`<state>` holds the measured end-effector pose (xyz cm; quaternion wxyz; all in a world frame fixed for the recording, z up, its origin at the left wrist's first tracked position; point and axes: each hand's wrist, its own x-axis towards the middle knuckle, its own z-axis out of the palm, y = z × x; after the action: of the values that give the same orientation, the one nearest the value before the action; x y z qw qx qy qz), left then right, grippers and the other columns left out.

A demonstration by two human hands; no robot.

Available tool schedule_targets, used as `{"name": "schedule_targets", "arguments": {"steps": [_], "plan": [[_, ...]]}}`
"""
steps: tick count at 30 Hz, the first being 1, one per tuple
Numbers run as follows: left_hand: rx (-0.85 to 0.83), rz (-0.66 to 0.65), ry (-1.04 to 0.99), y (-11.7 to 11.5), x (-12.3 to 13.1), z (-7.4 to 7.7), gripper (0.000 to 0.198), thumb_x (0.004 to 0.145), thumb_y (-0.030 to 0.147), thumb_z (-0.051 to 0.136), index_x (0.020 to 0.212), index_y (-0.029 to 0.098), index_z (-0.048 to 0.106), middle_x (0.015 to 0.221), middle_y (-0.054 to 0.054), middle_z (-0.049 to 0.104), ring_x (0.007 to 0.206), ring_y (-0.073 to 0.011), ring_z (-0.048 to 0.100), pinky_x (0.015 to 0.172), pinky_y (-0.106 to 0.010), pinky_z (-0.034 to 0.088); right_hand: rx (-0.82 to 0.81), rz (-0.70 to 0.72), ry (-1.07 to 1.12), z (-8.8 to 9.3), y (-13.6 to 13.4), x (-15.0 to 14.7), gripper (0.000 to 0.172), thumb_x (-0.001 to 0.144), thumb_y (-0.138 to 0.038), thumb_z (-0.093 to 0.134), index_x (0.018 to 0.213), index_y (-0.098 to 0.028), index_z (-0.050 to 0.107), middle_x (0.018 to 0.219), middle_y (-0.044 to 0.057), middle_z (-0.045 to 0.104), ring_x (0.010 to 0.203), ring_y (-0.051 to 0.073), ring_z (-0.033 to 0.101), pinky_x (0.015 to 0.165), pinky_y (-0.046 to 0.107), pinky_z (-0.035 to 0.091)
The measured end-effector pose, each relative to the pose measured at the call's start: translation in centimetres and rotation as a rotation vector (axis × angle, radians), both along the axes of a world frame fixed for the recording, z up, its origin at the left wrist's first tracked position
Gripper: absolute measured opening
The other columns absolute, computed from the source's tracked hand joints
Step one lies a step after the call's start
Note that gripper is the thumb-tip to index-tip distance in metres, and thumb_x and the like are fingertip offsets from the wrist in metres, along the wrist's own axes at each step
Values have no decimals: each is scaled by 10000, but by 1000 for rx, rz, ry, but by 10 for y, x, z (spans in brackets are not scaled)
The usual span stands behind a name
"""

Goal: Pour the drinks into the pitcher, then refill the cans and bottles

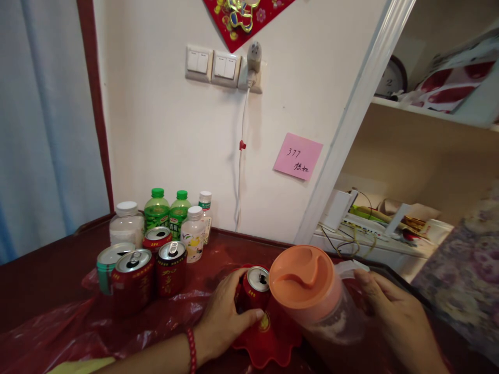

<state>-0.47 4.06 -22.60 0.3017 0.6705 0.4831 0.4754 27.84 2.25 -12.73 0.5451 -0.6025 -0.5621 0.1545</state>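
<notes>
My left hand (224, 317) is wrapped round an opened red drink can (255, 291) that stands on a red scalloped dish (268, 345). Right beside the can stands a clear pitcher with an orange lid (302, 283). My right hand (393, 311) is closed on the pitcher's far side, where its handle is mostly hidden. A red bead bracelet (191, 350) is on my left wrist.
A cluster of red cans (134, 280), a teal can (107, 265), green bottles (156, 210) and small white bottles (194, 234) stands at the left on a red plastic sheet (78, 327). A white cable (240, 171) hangs down the wall. Shelves with clutter (374, 223) are at the right.
</notes>
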Motion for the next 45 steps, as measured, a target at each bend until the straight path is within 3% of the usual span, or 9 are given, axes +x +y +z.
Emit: {"name": "schedule_targets", "arguments": {"steps": [9,19,31,45], "plan": [[1,-10,-19,-2,1,1,725,718,365,819,1376,210,559,1424,-148,635,1322,-366,569,1152,-532,411,6,26,-3,-10,12,14,682,788,-853,626,610,-203,519,607,-17,418,588,148,407,524,246,322],[17,4,2,-1,0,-3,733,718,369,819,1382,217,547,1433,-147,630,1331,-366,560,1159,-541,407,-25,16,1,-3,2,4,609,846,-778,604,666,-204,507,659,-25,416,644,148,401,580,246,322],[26,-3,12,-2,-1,0,709,716,356,815,1364,229,556,1420,-151,643,1317,-382,576,1148,-569,419,-11,17,-12,-7,8,11,653,815,-826,623,636,-205,527,625,-18,414,605,155,405,535,252,326],[33,-3,2,-1,0,0,708,720,336,815,1368,208,560,1418,-162,640,1313,-371,582,1147,-556,426,-32,11,-13,-3,3,5,657,835,-838,587,676,-202,549,662,-23,394,643,155,393,582,259,318]]}}
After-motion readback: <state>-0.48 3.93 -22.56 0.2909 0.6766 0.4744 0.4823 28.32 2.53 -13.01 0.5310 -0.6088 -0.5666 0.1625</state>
